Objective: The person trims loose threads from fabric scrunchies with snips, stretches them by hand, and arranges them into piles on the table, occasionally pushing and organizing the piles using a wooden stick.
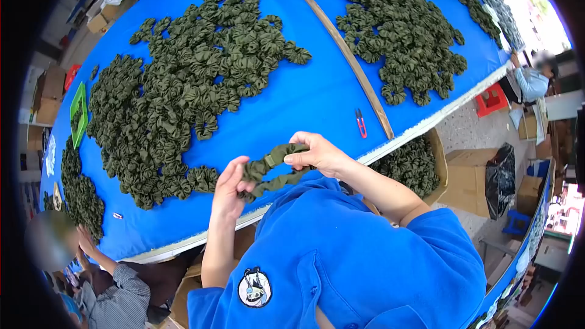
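Note:
Between my two hands a dark green scrunchie [275,157] is held stretched into a long loop, just above the near edge of the blue table. My left hand [229,187] grips its left end, fingers curled round the fabric. On the other end my right hand [317,155] pinches the cloth between thumb and fingers. A small lighter patch shows on the upper band. A big pile of dark green scrunchies [183,85] lies beyond my left hand. Past the wooden strip, a second pile of scrunchies [405,36] covers the right part of the table.
A long wooden strip [347,55] divides the piles. Red-handled thread snips [361,123] lie near it. A green tray [78,114] stands at the left. Below the table edge, a box [436,158] holds more scrunchies. Other people sit at far left [122,292] and far right [531,82].

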`<act>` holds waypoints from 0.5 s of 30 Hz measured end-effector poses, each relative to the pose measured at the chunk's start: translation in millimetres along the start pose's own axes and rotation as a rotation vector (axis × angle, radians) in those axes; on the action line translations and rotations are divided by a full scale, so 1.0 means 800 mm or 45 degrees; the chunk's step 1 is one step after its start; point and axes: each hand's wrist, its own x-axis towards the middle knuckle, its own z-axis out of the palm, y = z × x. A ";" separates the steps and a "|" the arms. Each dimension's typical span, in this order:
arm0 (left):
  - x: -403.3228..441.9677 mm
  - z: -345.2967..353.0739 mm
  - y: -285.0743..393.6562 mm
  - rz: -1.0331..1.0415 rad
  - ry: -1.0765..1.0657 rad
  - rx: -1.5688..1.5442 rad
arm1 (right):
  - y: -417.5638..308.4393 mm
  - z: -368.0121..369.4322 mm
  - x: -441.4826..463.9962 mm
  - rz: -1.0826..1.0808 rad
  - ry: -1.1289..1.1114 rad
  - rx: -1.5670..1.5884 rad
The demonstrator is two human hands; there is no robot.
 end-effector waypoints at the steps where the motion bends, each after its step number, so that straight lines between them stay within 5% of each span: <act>1: 0.013 -0.011 -0.008 -0.012 -0.089 -0.072 | 0.003 -0.001 0.004 0.023 -0.018 0.023; 2: 0.025 -0.002 -0.013 0.011 -0.061 -0.081 | 0.004 -0.009 0.012 0.040 -0.051 0.015; 5: 0.071 0.000 -0.020 0.050 0.196 0.292 | -0.041 -0.055 0.027 -0.699 0.474 -1.076; 7: 0.113 -0.038 -0.019 0.122 0.253 0.396 | -0.137 -0.072 -0.001 -0.504 0.751 -0.369; 9: 0.158 -0.072 0.000 0.376 0.592 0.761 | -0.163 -0.187 0.017 -0.978 1.258 -0.424; 10: 0.178 -0.086 0.012 0.498 0.762 0.945 | -0.181 -0.231 0.012 -1.140 1.100 -0.350; 12: 0.209 -0.106 0.042 0.626 0.948 1.126 | -0.179 -0.286 0.016 -1.023 1.249 -0.281; 14: 0.238 -0.118 0.072 1.011 1.432 2.139 | -0.156 -0.292 0.018 -0.940 1.283 -0.227; 15: 0.246 -0.126 0.081 0.933 1.422 2.273 | -0.144 -0.291 0.015 -0.889 1.306 -0.201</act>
